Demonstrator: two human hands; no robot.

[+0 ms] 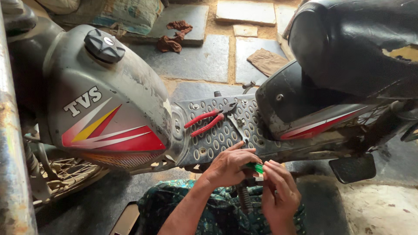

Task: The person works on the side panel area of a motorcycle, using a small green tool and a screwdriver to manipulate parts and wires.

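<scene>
My left hand (228, 167) and my right hand (281, 193) meet just below the edge of a moped's perforated grey footboard (204, 143). Both hands pinch a small green object (254, 167); most of it is hidden by my fingers. On the footboard above my hands lie red-handled pliers (209, 122) and a metal wrench (237, 126), neither touched. My lap is covered with green patterned cloth (217, 213).
The moped's grey fuel tank (113, 100) with a black cap (103, 45) fills the left. Its black seat (352, 48) rises at the right, with a black footrest (352, 167) below. Rags (174, 37) and a brown cloth (266, 61) lie on the stone floor beyond.
</scene>
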